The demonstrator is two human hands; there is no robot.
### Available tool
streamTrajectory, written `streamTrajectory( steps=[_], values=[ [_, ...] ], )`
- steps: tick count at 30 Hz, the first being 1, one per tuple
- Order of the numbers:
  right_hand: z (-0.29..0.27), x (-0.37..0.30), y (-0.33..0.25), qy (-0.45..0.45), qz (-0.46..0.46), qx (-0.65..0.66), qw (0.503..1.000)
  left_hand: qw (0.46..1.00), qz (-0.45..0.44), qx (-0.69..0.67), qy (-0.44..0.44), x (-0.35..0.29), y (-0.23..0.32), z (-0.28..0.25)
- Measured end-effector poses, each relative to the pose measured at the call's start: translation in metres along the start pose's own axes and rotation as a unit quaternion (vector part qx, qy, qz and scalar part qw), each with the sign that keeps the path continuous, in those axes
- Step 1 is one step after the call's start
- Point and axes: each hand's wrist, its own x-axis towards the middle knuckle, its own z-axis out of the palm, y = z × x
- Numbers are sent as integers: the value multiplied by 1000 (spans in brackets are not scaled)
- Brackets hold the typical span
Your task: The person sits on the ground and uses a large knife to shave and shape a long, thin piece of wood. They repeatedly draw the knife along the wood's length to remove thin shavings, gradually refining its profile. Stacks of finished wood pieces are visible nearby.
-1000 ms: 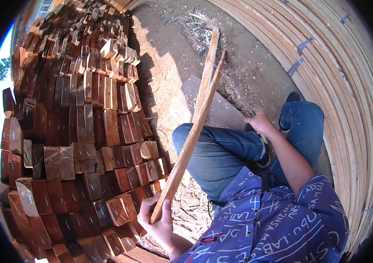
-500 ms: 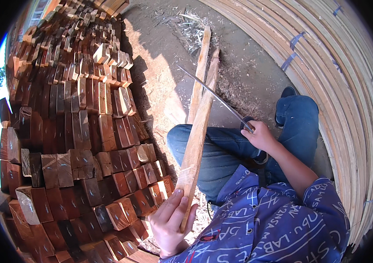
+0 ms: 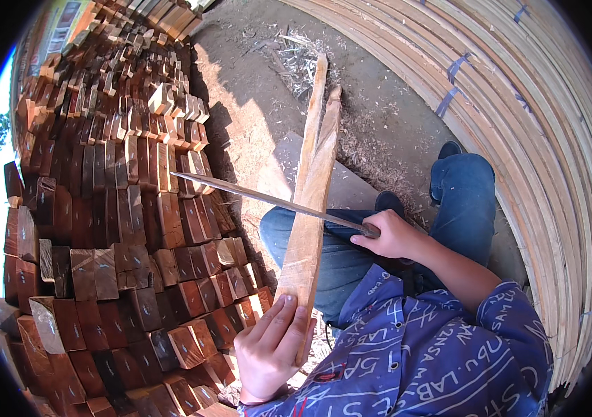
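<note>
My left hand [image 3: 273, 347] is closed around the near end of a long pale wooden stake [image 3: 304, 254], fingers on top. The stake slants away from me over my bent leg, and its far end narrows to a point. In my right hand [image 3: 394, 235] is the handle of a long, thin-bladed machete [image 3: 233, 186]. Its blade points left and crosses above the middle of the stake; whether it touches the wood I cannot tell. A second wooden stake [image 3: 317, 90] lies partly under the first, with its tip farther out.
Stacked reddish-brown wood blocks [image 3: 94, 271] rise close on the left. Long pale wooden strips [image 3: 518, 118], bound with blue ties, curve along the right. Shavings [image 3: 303, 66] lie on the ground ahead. My jeans-clad legs [image 3: 466, 187] are folded beneath the work.
The machete has swung leftward and lower, from pointing up and away to lying across the stake. My right hand has dropped slightly closer to me. My left hand keeps its hold.
</note>
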Motion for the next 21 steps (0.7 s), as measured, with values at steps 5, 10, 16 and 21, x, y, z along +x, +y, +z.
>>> streamTrajectory(
  steps=[5, 10, 16, 21],
  values=[
    [-5, 8, 7, 4, 39, -48, 998, 1000, 1, 1, -16, -3, 2, 3],
    [-8, -12, -34, -25, -24, -23, 999, 1000, 5, -3, -2, -4, -2, 4],
    [-23, -1, -29, -58, -9, -72, 996, 998, 63, 5, -26, 6, -3, 3],
    [-21, 0, -21, -25, -24, -116, 993, 998, 44, 11, -32, 3, -1, 3]
  ],
)
